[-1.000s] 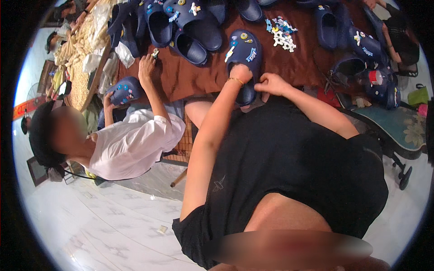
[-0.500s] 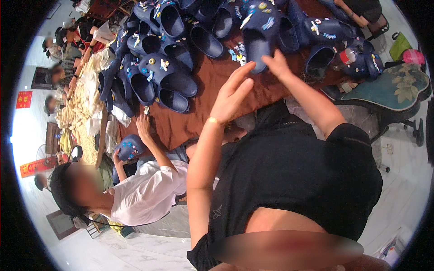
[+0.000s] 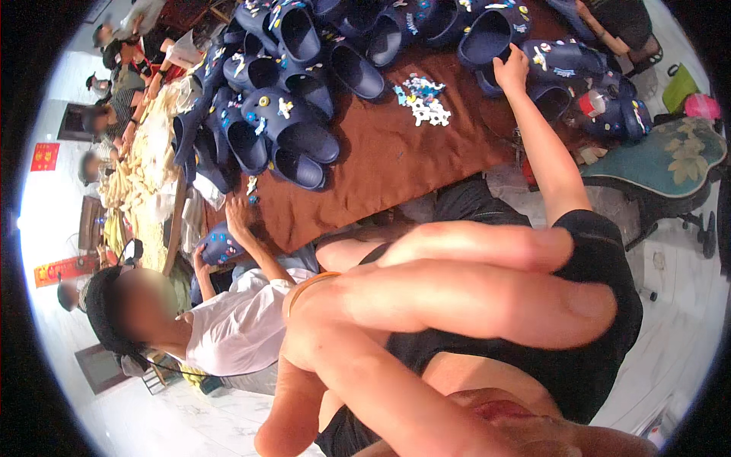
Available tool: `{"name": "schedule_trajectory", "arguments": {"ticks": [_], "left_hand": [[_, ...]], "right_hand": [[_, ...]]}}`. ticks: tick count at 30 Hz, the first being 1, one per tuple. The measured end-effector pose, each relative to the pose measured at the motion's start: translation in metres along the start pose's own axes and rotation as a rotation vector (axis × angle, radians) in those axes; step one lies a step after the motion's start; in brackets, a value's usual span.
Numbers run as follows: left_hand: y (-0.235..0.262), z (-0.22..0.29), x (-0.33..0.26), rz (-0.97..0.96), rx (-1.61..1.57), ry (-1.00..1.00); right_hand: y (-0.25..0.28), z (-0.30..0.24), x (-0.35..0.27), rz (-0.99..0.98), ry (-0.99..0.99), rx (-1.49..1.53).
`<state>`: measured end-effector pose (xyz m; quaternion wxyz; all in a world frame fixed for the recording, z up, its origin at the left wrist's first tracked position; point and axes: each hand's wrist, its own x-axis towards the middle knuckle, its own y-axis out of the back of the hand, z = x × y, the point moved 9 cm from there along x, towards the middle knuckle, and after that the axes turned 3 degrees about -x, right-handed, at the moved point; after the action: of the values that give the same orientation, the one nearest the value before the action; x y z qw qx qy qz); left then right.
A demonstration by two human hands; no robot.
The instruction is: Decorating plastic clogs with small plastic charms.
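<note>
My right hand [image 3: 512, 70] reaches to the far right of the table, its fingers closed on the heel edge of a navy clog [image 3: 487, 38] with small decorations. That clog rests on or just over other navy clogs. My left hand [image 3: 449, 305] is raised very close to the camera, fingers stretched out and apart, holding nothing; it covers part of my lap and torso. On the brown cloth [image 3: 381, 152] lies a small heap of white and blue shoe charms [image 3: 422, 99].
A large pile of navy clogs [image 3: 285, 126] fills the table's far left. At left, a co-worker in a white shirt [image 3: 236, 312] holds a decorated clog [image 3: 222, 244]. A green floral chair [image 3: 655, 160] stands right, near a plastic bottle [image 3: 590, 104]. People work beyond at a table of pale items [image 3: 133, 179].
My right hand has carried the clog rightward onto the other clogs. My left hand has left it and come up close to the camera. The heap of charms is now uncovered.
</note>
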<state>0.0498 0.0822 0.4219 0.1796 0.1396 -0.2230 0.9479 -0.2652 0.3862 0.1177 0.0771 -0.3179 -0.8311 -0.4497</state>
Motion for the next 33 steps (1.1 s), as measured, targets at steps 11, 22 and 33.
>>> {"name": "schedule_trajectory", "arguments": {"ticks": [11,22,33], "left_hand": [[-0.022,-0.015,-0.006,-0.077,-0.063,-0.028],[0.07,0.003,0.014,-0.077,-0.275,-0.428],[0.184,-0.101,-0.068,0.389,0.362,0.071]], "right_hand": [[-0.064,-0.133,-0.014,-0.149,0.34,0.565],[-0.202,-0.188,0.027,-0.704,-0.906,1.473],[-0.237,-0.203,0.051,-0.761,-0.959,1.691]]}}
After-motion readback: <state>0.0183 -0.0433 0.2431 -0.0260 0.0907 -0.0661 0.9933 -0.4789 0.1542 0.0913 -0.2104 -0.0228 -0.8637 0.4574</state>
